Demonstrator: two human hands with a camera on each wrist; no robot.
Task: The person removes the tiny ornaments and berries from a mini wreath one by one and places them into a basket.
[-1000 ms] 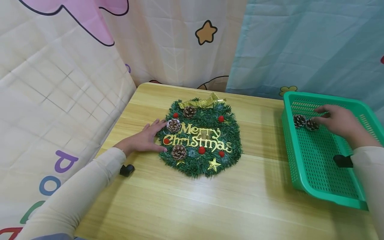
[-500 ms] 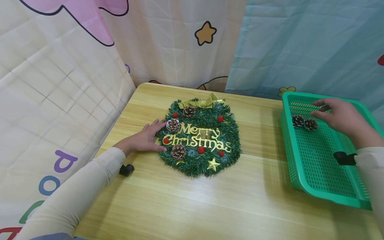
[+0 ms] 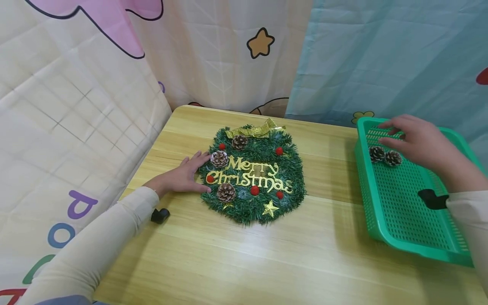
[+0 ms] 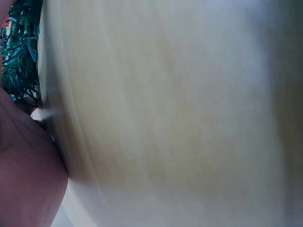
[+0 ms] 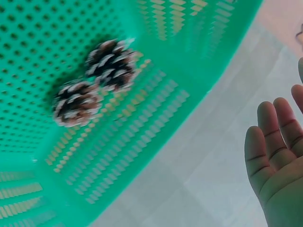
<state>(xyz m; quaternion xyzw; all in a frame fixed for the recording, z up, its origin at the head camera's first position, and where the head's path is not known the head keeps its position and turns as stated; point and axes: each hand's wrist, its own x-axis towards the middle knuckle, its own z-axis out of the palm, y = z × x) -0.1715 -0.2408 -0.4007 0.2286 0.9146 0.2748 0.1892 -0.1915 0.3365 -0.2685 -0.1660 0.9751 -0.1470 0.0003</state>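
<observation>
A green Christmas wreath (image 3: 253, 171) with gold "Merry Christmas" lettering, pine cones and red berries lies flat on the wooden table (image 3: 236, 258). My left hand (image 3: 183, 176) rests flat on the table with straight fingers touching the wreath's left edge (image 4: 19, 52). At the right stands a green mesh basket (image 3: 404, 203) holding two pine cones (image 3: 384, 156) in its far left corner (image 5: 94, 80). My right hand (image 3: 413, 137) hovers over that corner of the basket, fingers (image 5: 274, 137) straight and spread, holding nothing.
Patterned cloth hangs behind the table and along its left side (image 3: 76, 106). A blue curtain (image 3: 381, 59) hangs behind the basket. Bare table surface lies in front of the wreath and between wreath and basket.
My right hand has let go of a pine cone in the basket and lifted up and toward the far left rim. The left hand has not moved.
</observation>
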